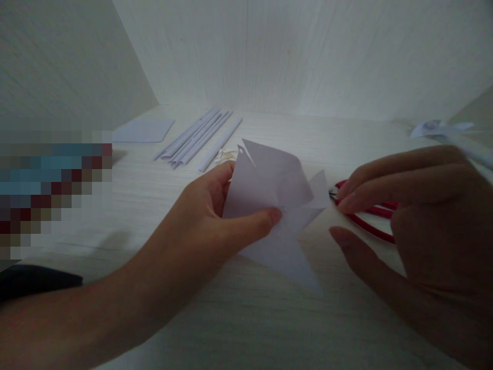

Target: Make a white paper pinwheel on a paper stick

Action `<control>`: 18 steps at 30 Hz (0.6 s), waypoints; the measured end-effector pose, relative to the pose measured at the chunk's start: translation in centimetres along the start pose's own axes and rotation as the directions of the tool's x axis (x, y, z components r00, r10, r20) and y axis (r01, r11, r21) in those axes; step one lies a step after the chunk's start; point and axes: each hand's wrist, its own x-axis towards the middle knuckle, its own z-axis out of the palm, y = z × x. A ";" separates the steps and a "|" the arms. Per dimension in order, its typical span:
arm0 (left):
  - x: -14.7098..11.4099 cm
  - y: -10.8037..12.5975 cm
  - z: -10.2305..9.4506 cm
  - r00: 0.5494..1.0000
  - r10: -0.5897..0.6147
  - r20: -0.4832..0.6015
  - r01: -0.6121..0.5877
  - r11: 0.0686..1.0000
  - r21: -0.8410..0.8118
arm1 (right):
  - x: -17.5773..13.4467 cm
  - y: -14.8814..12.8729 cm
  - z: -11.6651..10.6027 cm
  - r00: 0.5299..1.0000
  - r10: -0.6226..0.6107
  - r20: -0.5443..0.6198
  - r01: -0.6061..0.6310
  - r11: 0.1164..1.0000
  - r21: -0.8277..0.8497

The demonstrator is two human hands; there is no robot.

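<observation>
Your right hand [435,221], at the right of the frame, points leftward with fingers extended, the thumb set wide apart below them, and partly covers the red-handled tool [365,227]. Your left forearm [127,298] extends from the lower left; the left hand [211,205] pinches the cut paper [269,177] at frame centre, thumb across its middle.

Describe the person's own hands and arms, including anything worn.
The left hand is ungloved, its forearm bare, with no watch or bracelet visible. The right hand is ungloved, no ring visible. A black, tapered shape beside the left forearm may be a sleeve.
</observation>
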 end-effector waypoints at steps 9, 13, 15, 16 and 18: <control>-0.1 0.2 0.0 1.000 0.001 0.007 -0.001 0.999 0.035 | -0.1 -0.6 -0.6 0.957 -0.229 0.180 0.246 0.966 -0.079; -0.1 0.2 0.0 1.000 0.025 -0.004 -0.025 0.996 0.082 | -0.2 -1.4 0.0 0.896 -0.398 0.196 0.424 0.899 -0.114; -0.1 0.1 -0.1 1.000 0.016 -0.008 -0.015 0.994 0.105 | 0.1 -1.5 0.5 0.866 -0.468 0.177 0.495 0.852 -0.167; -0.2 0.0 -0.1 1.000 0.010 -0.010 -0.009 0.993 0.115 | 0.2 -1.5 0.7 0.849 -0.487 0.205 0.522 0.832 -0.185; -0.3 -0.1 -0.2 1.000 0.007 -0.003 -0.006 0.993 0.119 | 0.4 -1.3 1.0 0.833 -0.507 0.219 0.548 0.810 -0.209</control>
